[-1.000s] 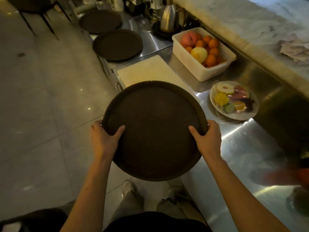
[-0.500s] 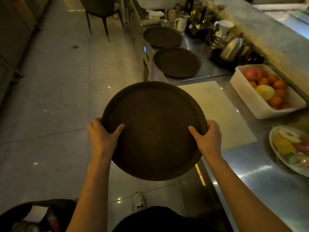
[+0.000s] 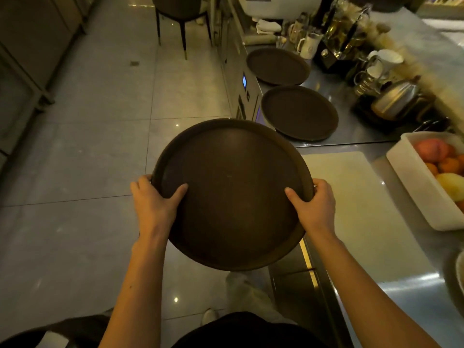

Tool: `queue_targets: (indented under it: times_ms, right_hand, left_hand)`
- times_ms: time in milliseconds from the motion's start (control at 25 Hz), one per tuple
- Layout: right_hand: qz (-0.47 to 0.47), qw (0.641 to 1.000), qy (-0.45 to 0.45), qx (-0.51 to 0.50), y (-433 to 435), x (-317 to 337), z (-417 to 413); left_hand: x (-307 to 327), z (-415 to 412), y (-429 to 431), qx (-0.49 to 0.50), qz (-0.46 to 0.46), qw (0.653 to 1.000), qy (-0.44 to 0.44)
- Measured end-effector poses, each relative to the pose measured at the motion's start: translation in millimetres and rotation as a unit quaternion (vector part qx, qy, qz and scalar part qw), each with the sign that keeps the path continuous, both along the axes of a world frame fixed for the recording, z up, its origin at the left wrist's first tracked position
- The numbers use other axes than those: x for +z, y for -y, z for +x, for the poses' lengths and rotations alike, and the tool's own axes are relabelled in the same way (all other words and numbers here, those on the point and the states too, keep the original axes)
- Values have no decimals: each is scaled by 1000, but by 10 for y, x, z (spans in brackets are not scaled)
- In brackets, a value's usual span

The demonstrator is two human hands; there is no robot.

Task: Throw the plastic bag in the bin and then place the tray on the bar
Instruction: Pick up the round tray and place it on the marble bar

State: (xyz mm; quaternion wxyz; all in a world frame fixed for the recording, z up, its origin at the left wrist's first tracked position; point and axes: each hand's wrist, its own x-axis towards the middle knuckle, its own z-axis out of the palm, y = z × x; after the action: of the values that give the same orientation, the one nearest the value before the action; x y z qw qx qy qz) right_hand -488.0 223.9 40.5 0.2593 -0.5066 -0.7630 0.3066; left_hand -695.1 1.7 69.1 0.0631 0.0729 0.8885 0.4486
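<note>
Two hands: the left hand [image 3: 153,205] and right hand [image 3: 315,205] are each closed on the rim of the tray [image 3: 232,194], thumbs laid on its upper face, fingers tucked underneath and not seen.
Grip state: each grip is wrapped tight around the rim; nothing else is held.
Tray position: it is carried in the air, over the floor [image 3: 82,156], just beside the front edge of the worktop [image 3: 356,136] and not touching it.
Tray attitude: the hollow face is turned up and tilted a little towards the camera; being round, no long axis can be named.
Near the tray: a white cutting board [image 3: 361,209] lies on the worktop just to its right; two like trays, a nearer one [image 3: 298,113] and a farther one [image 3: 277,66], lie flat on the worktop beyond it.
Step in hand: the second part is judged under way, the tray being carried to the bar; no plastic bag is seen on it.
Bin: a dark shape at the lower left may be it; this cannot be told.
Next move: the tray needs to be levelled, brought over a free patch of the worktop clear of the board and the other trays, lowered flat, then released.
</note>
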Motion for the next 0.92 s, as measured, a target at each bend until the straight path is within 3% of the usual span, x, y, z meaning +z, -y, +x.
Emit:
queue_targets:
  times_ms: [440,920]
  right_hand:
    - [-22,999,-29,-33,-1554,-61,-627]
    - [-23,994,0,-111,-2317,-120,-1666]
  left_hand:
    - [84,-715,-1682,-46,-18,998,-29]
    - [-158,-2100,-2839,-121,-29,992,-25]
